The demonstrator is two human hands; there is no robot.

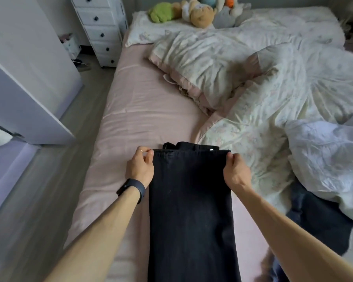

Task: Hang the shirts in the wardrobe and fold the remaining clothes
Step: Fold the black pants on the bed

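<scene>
Okay: left hand (140,169) and right hand (235,171) each pinched a corner of the black trousers (192,200), fingers (149,154) curled on cloth. My call: that edge needed holding level and landing square over the waistband (192,146).

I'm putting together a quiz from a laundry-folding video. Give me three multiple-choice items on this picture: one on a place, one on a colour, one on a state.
1. Where are the black trousers spread?
A. On the floor
B. On the pink sheet of the bed
C. In a drawer

2. What colour is the band on the left wrist?
A. Red
B. White
C. Dark

3. What are the left hand and right hand doing?
A. Lying flat on a pillow
B. Pinching the top corners of the trousers
C. Holding a hanger

Answers:
1. B, the trousers stretch along the sheet.
2. C, the band looks near black.
3. B, each hand pinches one corner of the folded edge.
</scene>
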